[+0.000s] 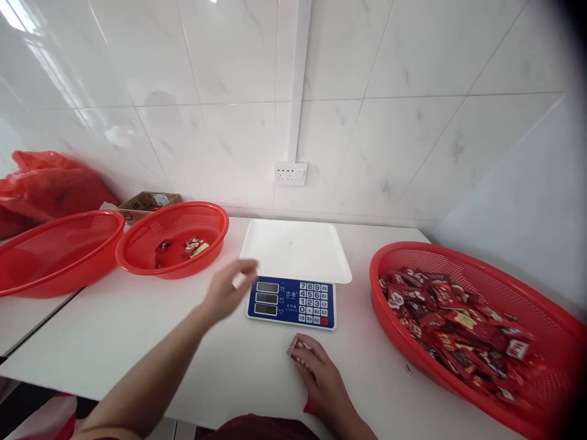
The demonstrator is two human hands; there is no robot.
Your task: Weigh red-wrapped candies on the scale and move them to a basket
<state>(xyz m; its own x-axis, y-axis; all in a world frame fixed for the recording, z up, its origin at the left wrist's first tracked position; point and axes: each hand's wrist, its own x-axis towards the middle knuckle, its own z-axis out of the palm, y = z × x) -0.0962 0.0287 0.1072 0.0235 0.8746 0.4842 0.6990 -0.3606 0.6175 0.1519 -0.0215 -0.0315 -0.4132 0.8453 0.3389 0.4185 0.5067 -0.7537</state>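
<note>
My left hand [228,291] hovers over the white table [114,330], just left of a blue-fronted scale [293,302] with a bare white weighing tray [296,250]. Its fingers are loosely spread and hold nothing. Resting on the table below the scale's keypad, my right hand [321,376] has its fingers closed on a small wrapped candy [292,346] that peeks out at the fingertips; something red shows under the palm. A red basket [527,293] at the right is full of red wrapped candies [454,324].
A red basket [151,263] left of the scale holds a few candies. Another red basket [50,269] sits further left, with a red plastic bag [46,183] and a cardboard box [147,201] behind. A wall socket [290,173] is on the tiled wall.
</note>
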